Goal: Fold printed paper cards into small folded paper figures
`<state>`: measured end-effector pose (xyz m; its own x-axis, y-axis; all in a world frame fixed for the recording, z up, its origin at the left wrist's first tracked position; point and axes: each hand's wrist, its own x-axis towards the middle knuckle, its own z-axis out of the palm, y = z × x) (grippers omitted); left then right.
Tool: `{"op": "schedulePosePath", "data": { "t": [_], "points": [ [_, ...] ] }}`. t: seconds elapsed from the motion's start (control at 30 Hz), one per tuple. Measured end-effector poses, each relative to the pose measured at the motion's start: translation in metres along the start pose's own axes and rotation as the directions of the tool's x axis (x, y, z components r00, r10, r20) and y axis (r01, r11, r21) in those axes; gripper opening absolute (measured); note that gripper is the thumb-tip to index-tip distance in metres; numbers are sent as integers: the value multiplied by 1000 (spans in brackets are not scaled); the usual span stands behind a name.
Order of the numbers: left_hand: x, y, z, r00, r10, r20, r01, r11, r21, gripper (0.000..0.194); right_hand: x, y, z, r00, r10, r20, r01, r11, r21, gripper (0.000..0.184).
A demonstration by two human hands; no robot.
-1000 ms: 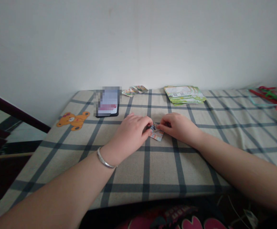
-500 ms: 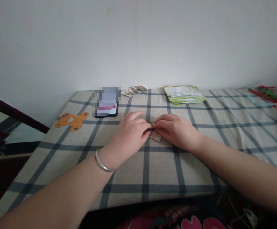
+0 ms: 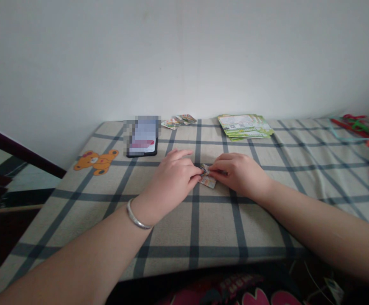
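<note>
Printed card (image 3: 208, 182) looks small and pale grey, with faint orange markings.

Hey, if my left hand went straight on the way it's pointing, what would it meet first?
Probably the small printed card your left hand seems to be touching, then your right hand just beyond; depth there is hard to judge.
</note>
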<state>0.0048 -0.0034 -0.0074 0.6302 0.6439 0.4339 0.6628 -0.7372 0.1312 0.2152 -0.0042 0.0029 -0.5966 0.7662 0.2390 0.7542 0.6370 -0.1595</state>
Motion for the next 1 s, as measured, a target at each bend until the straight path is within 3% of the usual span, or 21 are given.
{"op": "schedulePosePath", "data": {
  "t": [0.3, 0.5, 0.7, 1.0],
  "points": [
    [0, -1, 1, 1000, 27, -6, -27, 1000, -3, 13, -2, -4, -3, 999, 41, 15, -38, 985, -167, 28],
    [-2, 8, -4, 998, 68, 10, -68, 989, 128, 17, -1, -6, -4, 998, 45, 36, -36, 977, -211, 32],
    [-2, 7, -3, 997, 69, 40, -73, 991, 110, 16, -2, -3, -1, 1000, 8, 18, -5, 986, -168, 31],
    [-3, 10, -8, 992, 101, 75, -110, 986, 123, 22, -1, -1, -2, 997, 74, 28, -71, 993, -91, 28]
  ]
}}
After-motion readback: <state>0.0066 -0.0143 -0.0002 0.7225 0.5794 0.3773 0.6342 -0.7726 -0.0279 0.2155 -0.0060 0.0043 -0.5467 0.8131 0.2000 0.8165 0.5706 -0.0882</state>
